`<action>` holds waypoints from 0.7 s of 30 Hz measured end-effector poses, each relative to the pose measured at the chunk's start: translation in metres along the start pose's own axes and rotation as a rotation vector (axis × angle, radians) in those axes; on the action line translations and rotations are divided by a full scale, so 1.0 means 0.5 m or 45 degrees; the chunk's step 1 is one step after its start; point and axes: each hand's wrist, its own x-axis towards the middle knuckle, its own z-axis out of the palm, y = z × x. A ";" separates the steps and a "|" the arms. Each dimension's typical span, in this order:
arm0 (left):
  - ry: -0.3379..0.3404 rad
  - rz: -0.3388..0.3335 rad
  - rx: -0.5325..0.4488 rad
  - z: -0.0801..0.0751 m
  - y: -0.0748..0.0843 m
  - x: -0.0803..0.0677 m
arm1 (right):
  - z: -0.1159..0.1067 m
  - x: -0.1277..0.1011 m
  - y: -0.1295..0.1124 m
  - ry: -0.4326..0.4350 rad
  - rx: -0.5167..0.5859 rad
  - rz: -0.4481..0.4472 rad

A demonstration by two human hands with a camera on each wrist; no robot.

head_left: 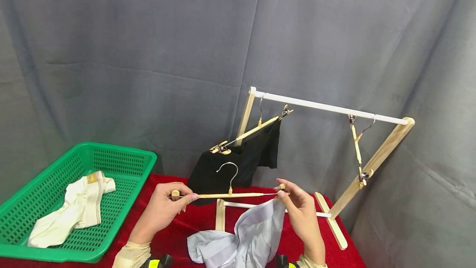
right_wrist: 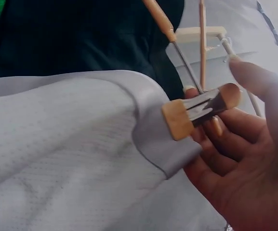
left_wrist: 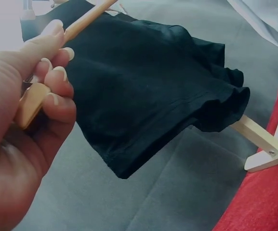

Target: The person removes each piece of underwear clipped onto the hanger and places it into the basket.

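A wooden clip hanger [head_left: 230,195] with a metal hook is held level between both hands. My left hand [head_left: 167,206] grips its left end, thumb along the bar and fingers curled round by the clip [left_wrist: 33,103]. At the other end, the right hand [head_left: 303,214] holds the right clip [right_wrist: 201,110], fingers bent behind it and thumb lifted off it in the right wrist view. That clip bites the waistband corner of a light grey garment [head_left: 260,226], which hangs down in folds onto the red cloth. Fingertips touch the back of the waistband [right_wrist: 158,134].
Behind stands a wooden rack with a white rail [head_left: 327,106]. A black garment [head_left: 230,166] hangs there from one clip hanger; a bare clip hanger [head_left: 356,144] hangs farther right. At left, a green basket [head_left: 143,164] holds a white garment [head_left: 79,206]. Red cloth [head_left: 167,239] covers the table.
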 end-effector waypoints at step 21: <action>0.004 -0.012 -0.006 0.004 0.007 -0.002 | -0.003 -0.007 0.000 0.150 -0.139 -0.192</action>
